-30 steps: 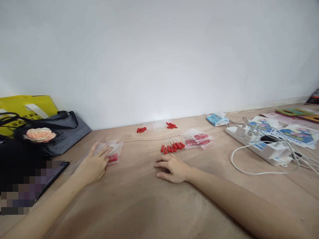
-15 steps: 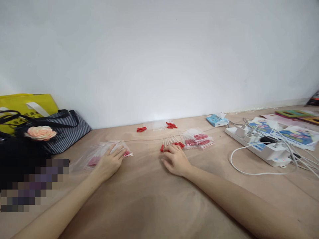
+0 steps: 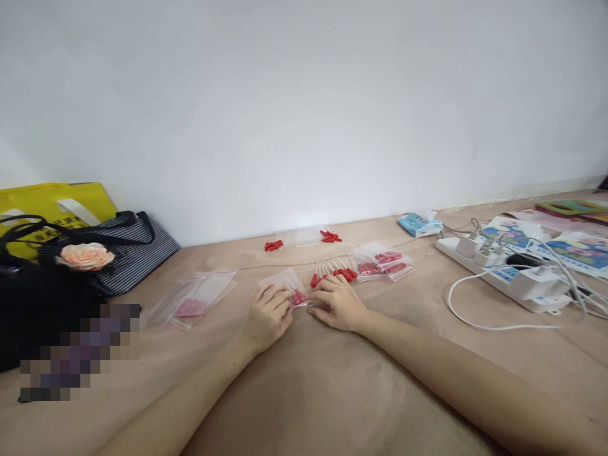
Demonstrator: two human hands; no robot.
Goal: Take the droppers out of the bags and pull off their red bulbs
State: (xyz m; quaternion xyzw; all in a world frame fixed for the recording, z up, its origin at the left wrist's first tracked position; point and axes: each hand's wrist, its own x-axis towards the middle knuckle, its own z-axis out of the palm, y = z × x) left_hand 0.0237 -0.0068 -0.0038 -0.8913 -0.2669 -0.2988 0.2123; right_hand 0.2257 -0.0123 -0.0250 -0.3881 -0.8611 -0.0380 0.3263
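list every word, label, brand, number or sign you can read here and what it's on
None can be read for certain.
Yellow bag: dark characters, partly covered and too blurred to read.
Blue packet: pale markings, too small to read.
Printed sheets: dark blue lettering along an edge, too blurred to read.
Clear plastic bags: no lettering I can make out.

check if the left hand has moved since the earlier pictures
Yes: judged against the striped bag, the left hand has moved to the right, farther from that bag and close to the right hand.
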